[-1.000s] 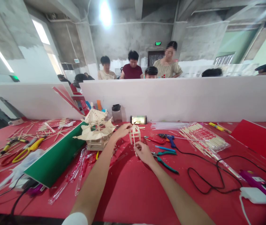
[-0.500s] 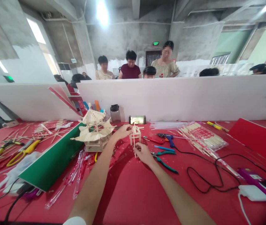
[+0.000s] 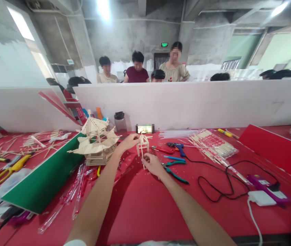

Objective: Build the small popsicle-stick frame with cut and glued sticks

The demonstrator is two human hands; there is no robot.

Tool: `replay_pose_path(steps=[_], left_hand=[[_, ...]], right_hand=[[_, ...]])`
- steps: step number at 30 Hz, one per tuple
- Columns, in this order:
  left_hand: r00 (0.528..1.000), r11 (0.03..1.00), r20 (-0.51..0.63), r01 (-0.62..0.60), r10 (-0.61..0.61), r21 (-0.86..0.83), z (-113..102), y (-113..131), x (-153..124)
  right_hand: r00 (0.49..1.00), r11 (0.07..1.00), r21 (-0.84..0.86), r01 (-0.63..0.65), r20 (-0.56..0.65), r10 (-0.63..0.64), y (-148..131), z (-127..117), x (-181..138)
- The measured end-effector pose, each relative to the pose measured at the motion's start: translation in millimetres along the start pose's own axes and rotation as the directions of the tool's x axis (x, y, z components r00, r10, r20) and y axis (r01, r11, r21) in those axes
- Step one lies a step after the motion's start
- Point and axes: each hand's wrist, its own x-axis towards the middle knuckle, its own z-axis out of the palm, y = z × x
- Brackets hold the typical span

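Note:
A small frame of thin wooden sticks (image 3: 146,146), with a pointed top, stands upright on the red table. My left hand (image 3: 132,140) reaches in from the left, its fingers closed at the frame's upper left side near the top. On the near side, my right hand (image 3: 151,163) pinches a thin wooden stick (image 3: 142,154) that slants up along the front of the frame. Whether the stick's upper end touches the frame's top is too small to tell. Left of my hands sits a larger tiered pavilion model of sticks (image 3: 100,147). A lit phone (image 3: 145,128) leans behind the frame.
Teal-handled pliers (image 3: 177,175), a blue glue gun (image 3: 180,149) with its black cord and a packet of sticks (image 3: 213,143) lie to the right. A green board (image 3: 45,181), yellow scissors (image 3: 12,169) and plastic sleeves are on the left. A white partition (image 3: 186,106) runs behind.
The view has turned slightly to the right, so everything sits further left. Both hands keep nearly the same places at the small frame, and the stick still slants along its front.

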Motion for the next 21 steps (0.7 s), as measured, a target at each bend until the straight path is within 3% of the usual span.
replay_pose_path(steps=[7,10,14,18,21], left_hand=[[1.0,1.0,0.006,-0.003,0.003,0.03,-0.1,2.0,-0.1],[1.0,0.999,0.018,-0.003,0.002,0.035,0.0,3.9,0.1],[1.0,0.999,0.012,0.016,-0.017,0.049,0.0,4.7,0.3],[1.0,0.998,0.002,0.03,-0.03,0.046,0.0,6.9,-0.9],[1.0,0.999,-0.007,0.024,-0.024,0.035,0.0,8.3,-1.6]], right_hand=[[0.998,0.997,-0.079,0.005,-0.061,-0.01,-5.4,-17.7,2.2],[0.987,0.991,-0.129,0.026,-0.152,-0.046,-6.6,-45.9,3.5],[0.965,0.976,-0.213,-0.044,-0.264,-0.014,2.2,-97.5,4.4],[0.986,0.919,-0.383,-0.095,-0.16,0.035,23.3,-131.9,4.8],[0.988,0.886,-0.449,-0.111,-0.143,0.052,39.4,-133.8,3.2]])
